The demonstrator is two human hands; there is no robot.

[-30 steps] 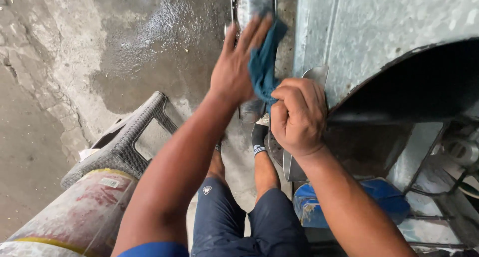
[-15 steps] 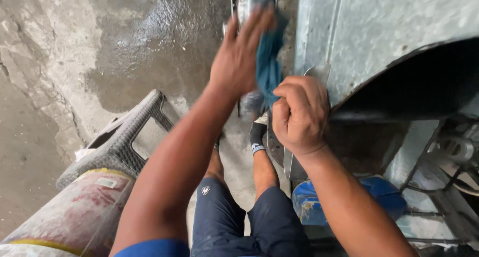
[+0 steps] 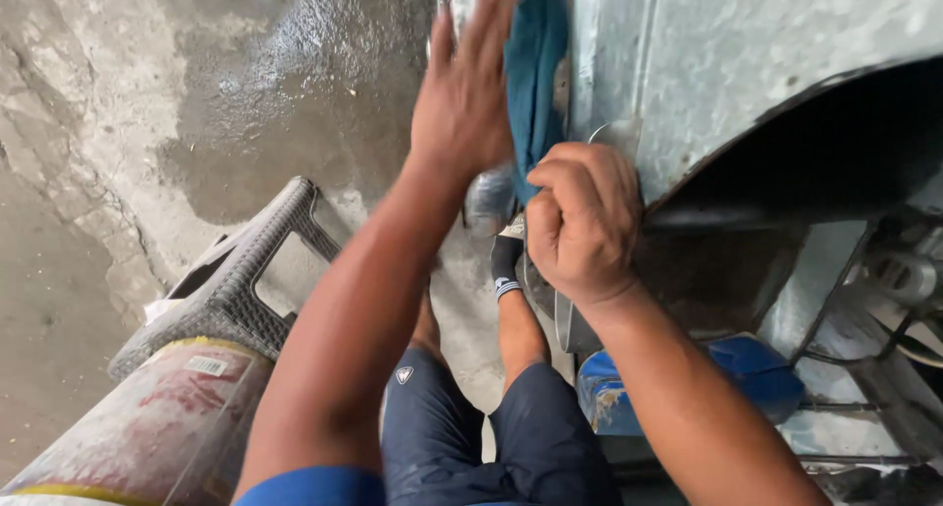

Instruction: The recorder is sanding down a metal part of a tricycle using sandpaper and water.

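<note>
Teal cloth (image 3: 535, 84) under flat, open left hand (image 3: 467, 98); right hand (image 3: 582, 221) fisted on dull metal.

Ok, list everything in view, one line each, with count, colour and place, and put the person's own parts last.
cloth: one, teal, pressed against the metal panel at top centre
metal panel: one, grey-silver, upper right, above a dark wheel arch
stool: one, dark grey woven plastic, on its side at left
cylinder: one, reddish, scuffed, with yellow bands, lower left
container: one, blue, low right under the arch
floor: concrete, grey, wet patch near top centre
shorts: one pair, dark navy, bottom centre
left hand: one, flat on the cloth
right hand: one, fist closed at the panel's edge; what it holds is hidden
</note>
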